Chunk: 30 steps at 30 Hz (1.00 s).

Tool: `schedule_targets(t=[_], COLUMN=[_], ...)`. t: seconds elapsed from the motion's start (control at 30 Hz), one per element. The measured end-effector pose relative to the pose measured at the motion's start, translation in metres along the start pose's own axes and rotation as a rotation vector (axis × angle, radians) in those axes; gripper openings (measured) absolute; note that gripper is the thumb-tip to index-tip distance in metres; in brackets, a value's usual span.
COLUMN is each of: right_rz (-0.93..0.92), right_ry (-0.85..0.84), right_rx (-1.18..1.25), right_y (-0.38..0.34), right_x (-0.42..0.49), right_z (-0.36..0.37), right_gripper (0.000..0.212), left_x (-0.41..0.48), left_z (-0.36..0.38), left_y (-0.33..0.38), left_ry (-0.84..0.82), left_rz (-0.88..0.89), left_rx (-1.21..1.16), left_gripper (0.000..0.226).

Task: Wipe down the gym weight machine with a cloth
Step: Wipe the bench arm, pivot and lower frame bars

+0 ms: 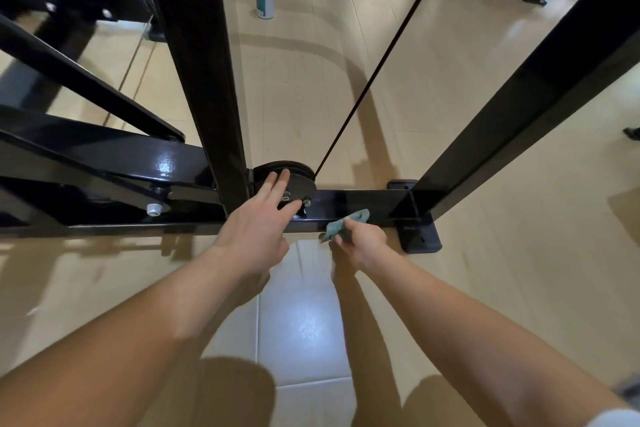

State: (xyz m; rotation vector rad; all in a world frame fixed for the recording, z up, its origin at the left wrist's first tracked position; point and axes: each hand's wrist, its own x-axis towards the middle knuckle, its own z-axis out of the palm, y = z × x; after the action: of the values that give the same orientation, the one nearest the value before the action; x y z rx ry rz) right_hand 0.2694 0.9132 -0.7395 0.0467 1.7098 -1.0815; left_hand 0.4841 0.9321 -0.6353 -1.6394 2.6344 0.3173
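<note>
Cloth [337,228] (grey-green) sits pinched in the right hand [365,241], touching the base bar [360,201].

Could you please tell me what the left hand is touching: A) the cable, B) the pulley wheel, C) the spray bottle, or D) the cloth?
B: the left hand rests with straight fingers on the pulley wheel, while the right hand grips the cloth.

Black weight machine [360,201] and a small grey-green cloth [346,224]
The glossy steel frame has uprights rising from a low base bar, with a pulley [298,180] bolted at one upright's foot and a cable [381,55] running up from it. The crumpled cloth sits against the base bar, right of the pulley, gripped in the right hand [363,239].
</note>
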Motion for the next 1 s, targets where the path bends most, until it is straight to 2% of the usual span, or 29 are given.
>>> schedule_targets(t=[0.07,0.17,0.37,0.43,0.53,0.6,0.67,0.77,0.87,1.0], right_rz=[0.099,0.183,0.280,0.334,0.397,0.428,0.448,0.442,0.377,0.338], right_ry=[-0.095,-0.183,-0.311,-0.366,-0.431,-0.469,-0.480,-0.459,-0.333,-0.235], right_rx=[0.057,0.091,0.120,0.144,0.186,0.189,0.202,0.219,0.200,0.209], right_y=[0.012,0.031,0.065,0.074,0.086,0.092,0.094,0.093,0.091,0.093], right_x=[-0.004,-0.008,-0.050,-0.067,-0.090,-0.099,-0.104,-0.107,-0.101,-0.090], right_z=[0.018,0.043,0.097,0.116,0.139,0.150,0.157,0.159,0.153,0.147], right_gripper=[0.027,0.037,0.037,0.038,0.041,0.041,0.039,0.039,0.041,0.041], left_x=[-0.008,-0.023,-0.073,-0.092,-0.115,-0.126,-0.128,-0.115,-0.103,-0.099], left_z=[0.003,0.010,0.011,0.006,-0.001,-0.006,-0.017,-0.033,-0.044,-0.050], left_y=[-0.005,-0.017,-0.062,-0.080,-0.104,-0.110,-0.109,-0.118,-0.131,-0.129], left_ry=[-0.002,-0.064,-0.448,-0.460,-0.258,0.001,0.310,0.656,0.800,0.824], left_rz=[0.027,0.031,-0.241,-0.322,-0.502,-0.653,-0.809,-0.960,-0.974,-0.949], left_rx=[-0.002,-0.023,-0.168,-0.159,-0.255,-0.443,-0.613,-0.900,-1.121,-1.171], left_gripper=[0.068,0.063,0.052,0.050,0.030,0.009,0.009,0.029,0.050,0.030])
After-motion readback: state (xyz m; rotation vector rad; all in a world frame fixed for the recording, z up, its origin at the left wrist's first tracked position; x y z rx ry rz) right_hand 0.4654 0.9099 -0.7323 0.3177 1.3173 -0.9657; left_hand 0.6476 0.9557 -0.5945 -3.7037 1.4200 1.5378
